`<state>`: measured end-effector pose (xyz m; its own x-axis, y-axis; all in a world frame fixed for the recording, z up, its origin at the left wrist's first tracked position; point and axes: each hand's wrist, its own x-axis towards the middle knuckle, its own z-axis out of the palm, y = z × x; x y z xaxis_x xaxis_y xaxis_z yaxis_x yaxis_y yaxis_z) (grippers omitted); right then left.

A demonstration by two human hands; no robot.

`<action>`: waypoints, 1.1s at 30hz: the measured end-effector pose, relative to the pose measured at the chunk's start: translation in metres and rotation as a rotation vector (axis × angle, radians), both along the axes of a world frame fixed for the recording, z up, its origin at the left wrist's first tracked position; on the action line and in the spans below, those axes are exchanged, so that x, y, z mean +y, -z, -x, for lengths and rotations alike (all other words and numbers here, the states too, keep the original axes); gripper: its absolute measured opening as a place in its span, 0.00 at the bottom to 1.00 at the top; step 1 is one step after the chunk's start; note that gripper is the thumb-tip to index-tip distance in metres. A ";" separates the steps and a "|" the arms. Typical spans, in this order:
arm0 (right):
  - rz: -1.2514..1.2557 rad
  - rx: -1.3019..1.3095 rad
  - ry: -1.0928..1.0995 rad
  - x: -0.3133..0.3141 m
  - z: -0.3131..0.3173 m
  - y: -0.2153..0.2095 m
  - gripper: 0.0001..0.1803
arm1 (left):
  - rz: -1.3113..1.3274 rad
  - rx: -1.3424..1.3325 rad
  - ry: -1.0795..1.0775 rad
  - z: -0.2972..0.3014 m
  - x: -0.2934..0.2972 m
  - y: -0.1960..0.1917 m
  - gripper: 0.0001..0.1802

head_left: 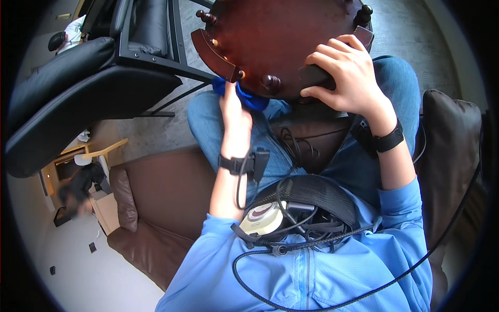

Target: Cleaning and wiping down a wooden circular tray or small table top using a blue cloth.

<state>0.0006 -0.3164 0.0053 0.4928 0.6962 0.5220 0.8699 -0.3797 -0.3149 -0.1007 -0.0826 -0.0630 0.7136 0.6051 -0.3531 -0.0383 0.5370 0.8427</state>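
A black padded recliner [78, 78] stands close on your left, and your brown leather sofa [171, 192] hems you in below. The dark, glossy round wooden stool [275, 36] rests upturned on your knees, its turned knob feet facing you. Your right hand [353, 73] curls its fingers tight over the rim. Your left hand [234, 117] is closed on a blue cloth [249, 96], pressing it against the wood's underside edge.

Soft even daylight, sharp centre, fisheye bending and dark rim.
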 end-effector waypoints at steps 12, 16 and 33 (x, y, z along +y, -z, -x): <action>-0.023 0.013 0.005 -0.003 0.002 0.005 0.22 | -0.116 0.054 0.027 0.002 0.004 -0.004 0.34; -0.029 0.014 0.000 -0.002 -0.002 0.002 0.22 | -0.164 0.073 0.008 -0.016 0.023 0.002 0.33; 0.036 0.067 -0.004 0.001 0.010 -0.019 0.22 | -0.040 0.056 -0.020 0.011 0.009 0.013 0.16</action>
